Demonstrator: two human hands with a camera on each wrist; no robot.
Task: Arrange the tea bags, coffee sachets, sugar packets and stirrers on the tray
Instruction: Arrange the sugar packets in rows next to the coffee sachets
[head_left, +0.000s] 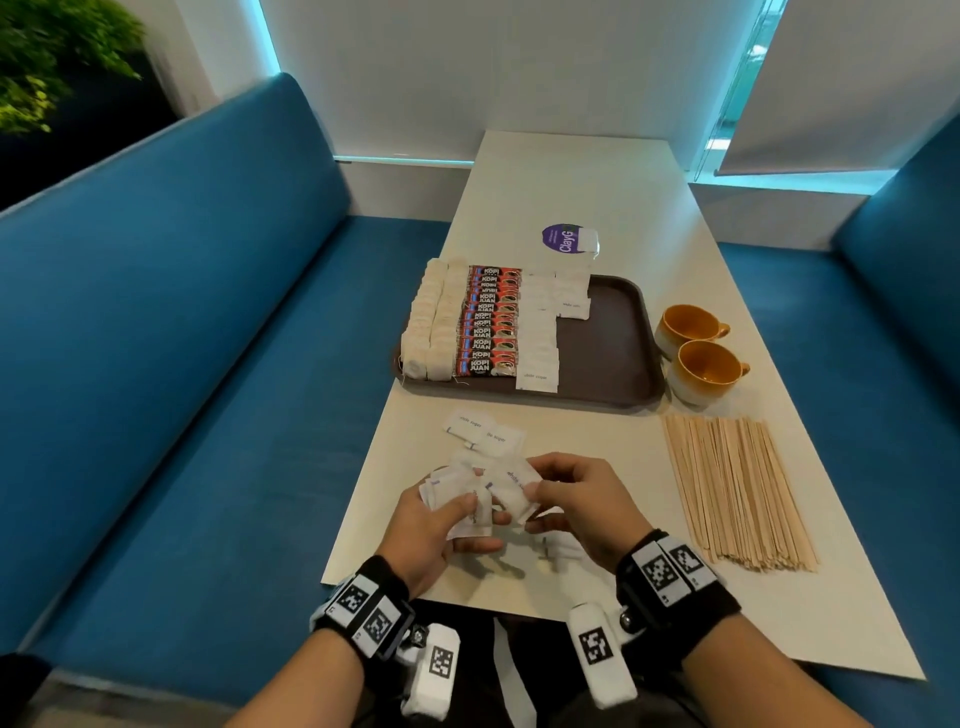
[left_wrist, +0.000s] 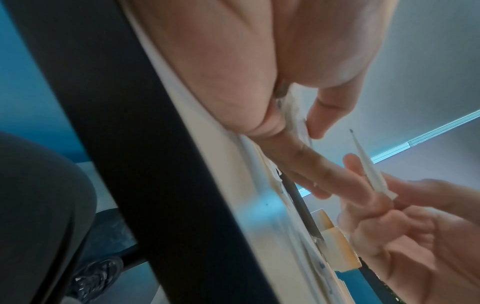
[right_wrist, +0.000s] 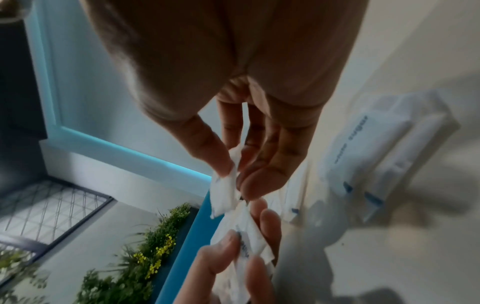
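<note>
A brown tray (head_left: 613, 343) holds rows of white tea bags (head_left: 434, 322), red coffee sachets (head_left: 488, 322) and white sugar packets (head_left: 540, 332). Near the table's front edge my left hand (head_left: 447, 514) grips a bunch of sugar packets (head_left: 457, 499) between thumb and fingers. My right hand (head_left: 556, 493) pinches one sugar packet (right_wrist: 223, 191) by its edge, right beside the left hand's bunch. Loose sugar packets (head_left: 483, 434) lie on the table just beyond my hands. Wooden stirrers (head_left: 737, 488) lie in a flat pile at the right.
Two orange cups (head_left: 696, 348) stand right of the tray. A purple round lid (head_left: 569, 240) lies behind the tray. More sugar packets (head_left: 563, 551) lie under my right hand. Blue bench seats (head_left: 182, 364) flank the white table (head_left: 571, 176).
</note>
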